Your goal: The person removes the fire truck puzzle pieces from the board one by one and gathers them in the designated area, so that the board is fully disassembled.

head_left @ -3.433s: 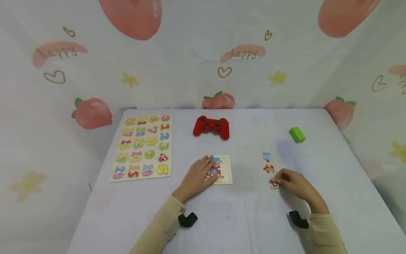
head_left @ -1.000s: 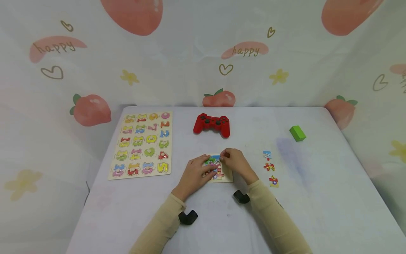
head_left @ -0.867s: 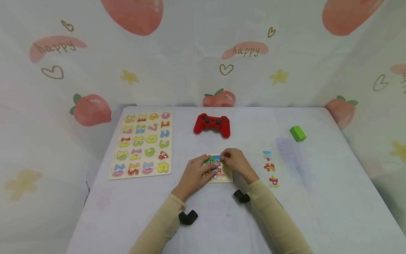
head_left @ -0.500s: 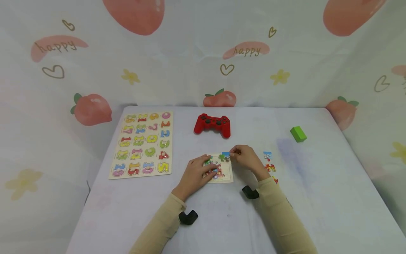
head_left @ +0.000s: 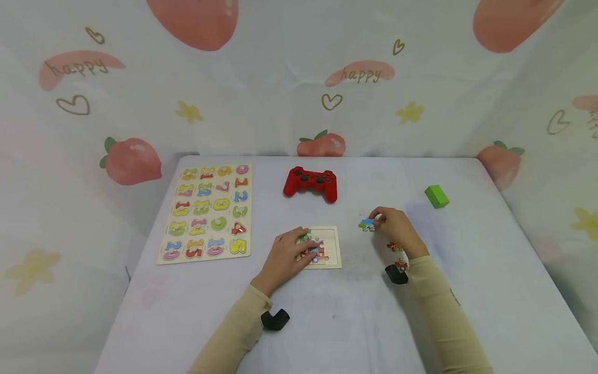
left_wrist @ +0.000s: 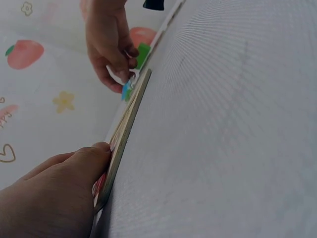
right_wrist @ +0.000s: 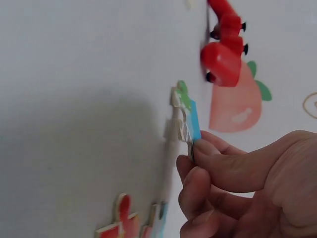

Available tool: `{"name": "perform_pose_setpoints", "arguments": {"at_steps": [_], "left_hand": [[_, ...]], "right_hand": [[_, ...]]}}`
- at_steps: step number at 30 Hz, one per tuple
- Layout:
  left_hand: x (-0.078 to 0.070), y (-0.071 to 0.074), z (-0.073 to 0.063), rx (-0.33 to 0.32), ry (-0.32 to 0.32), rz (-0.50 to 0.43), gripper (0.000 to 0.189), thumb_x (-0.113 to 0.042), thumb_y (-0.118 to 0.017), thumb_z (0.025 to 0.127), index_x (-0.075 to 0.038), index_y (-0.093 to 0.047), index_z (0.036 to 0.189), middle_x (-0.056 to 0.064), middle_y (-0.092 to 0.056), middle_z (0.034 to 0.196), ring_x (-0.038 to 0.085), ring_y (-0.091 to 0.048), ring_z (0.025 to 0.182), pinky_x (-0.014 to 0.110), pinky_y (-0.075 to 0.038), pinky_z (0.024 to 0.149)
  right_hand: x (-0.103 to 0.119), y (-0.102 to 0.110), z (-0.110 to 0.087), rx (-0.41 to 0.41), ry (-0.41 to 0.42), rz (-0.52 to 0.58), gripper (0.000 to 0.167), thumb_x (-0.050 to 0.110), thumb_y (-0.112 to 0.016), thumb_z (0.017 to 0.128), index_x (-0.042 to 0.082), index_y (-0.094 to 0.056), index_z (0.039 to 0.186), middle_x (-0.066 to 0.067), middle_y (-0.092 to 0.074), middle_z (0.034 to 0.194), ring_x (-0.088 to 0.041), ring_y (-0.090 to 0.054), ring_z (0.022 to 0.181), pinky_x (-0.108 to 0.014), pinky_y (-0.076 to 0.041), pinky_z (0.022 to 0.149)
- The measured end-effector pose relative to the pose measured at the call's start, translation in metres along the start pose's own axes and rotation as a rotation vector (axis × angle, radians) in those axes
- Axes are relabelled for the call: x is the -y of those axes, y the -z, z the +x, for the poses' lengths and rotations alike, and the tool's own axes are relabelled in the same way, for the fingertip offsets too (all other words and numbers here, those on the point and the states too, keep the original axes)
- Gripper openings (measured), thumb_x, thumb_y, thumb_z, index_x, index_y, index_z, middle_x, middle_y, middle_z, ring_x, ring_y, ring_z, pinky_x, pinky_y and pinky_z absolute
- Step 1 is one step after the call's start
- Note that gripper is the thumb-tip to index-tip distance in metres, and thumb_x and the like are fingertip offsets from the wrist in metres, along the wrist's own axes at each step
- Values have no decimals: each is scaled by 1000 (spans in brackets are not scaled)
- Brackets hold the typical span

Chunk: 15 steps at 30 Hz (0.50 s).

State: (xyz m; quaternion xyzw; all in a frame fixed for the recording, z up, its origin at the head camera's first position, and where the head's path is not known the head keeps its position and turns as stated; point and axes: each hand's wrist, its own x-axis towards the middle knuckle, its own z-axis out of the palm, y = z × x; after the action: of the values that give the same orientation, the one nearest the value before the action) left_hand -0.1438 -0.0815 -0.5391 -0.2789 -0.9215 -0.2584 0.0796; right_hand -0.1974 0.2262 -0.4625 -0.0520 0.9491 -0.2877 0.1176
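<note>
My left hand (head_left: 285, 259) rests with spread fingers on a small wooden jigsaw board (head_left: 333, 252), covering part of the joined pieces. Several coloured pieces (head_left: 320, 254) lie in the board's left part, while its right part shows bare wood. Between thumb and fingers, my right hand (head_left: 397, 228) pinches a blue and green puzzle piece (right_wrist: 190, 116), right of the board and just over the table. Near the right wrist lie a red and yellow puzzle piece (head_left: 394, 246) and another red puzzle piece (head_left: 401, 266), partly covered. A piece with blue (right_wrist: 161, 220) shows at the lower edge of the right wrist view.
A number puzzle board (head_left: 205, 213) lies at the left of the white table (head_left: 327, 332). At the back is a red game controller (head_left: 310, 183). A green block (head_left: 436, 196) lies at the back right. A printed curtain (head_left: 261, 78) hangs behind.
My right hand went from the loose pieces to the board, then drew back to the right, holding the blue and green puzzle piece. The left hand stays on the board.
</note>
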Motion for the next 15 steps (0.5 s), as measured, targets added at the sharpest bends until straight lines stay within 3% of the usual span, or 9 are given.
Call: {"name": "perform_pose_setpoints", "arguments": {"at_steps": [7,15], "left_hand": [[-1,1,0,26,21,-3,28,-45,-59,92,-35,-66,118,-1,-50,141,17,-36,138,45,-34,105],[-2,2,0,26,24,-19,27,-44,-59,93,-35,-67,117,0,-51,141,17,-36,138,46,-34,106]], "right_hand": [[-3,-5,5,-23,-59,-90,20,10,-52,97,8,-65,113,-19,-65,102,-28,-55,79,-38,-46,68],[1,-6,5,-25,-66,-184,26,9,-60,91,7,-64,116,-22,-61,102,-33,-58,85,-45,-49,72]]}}
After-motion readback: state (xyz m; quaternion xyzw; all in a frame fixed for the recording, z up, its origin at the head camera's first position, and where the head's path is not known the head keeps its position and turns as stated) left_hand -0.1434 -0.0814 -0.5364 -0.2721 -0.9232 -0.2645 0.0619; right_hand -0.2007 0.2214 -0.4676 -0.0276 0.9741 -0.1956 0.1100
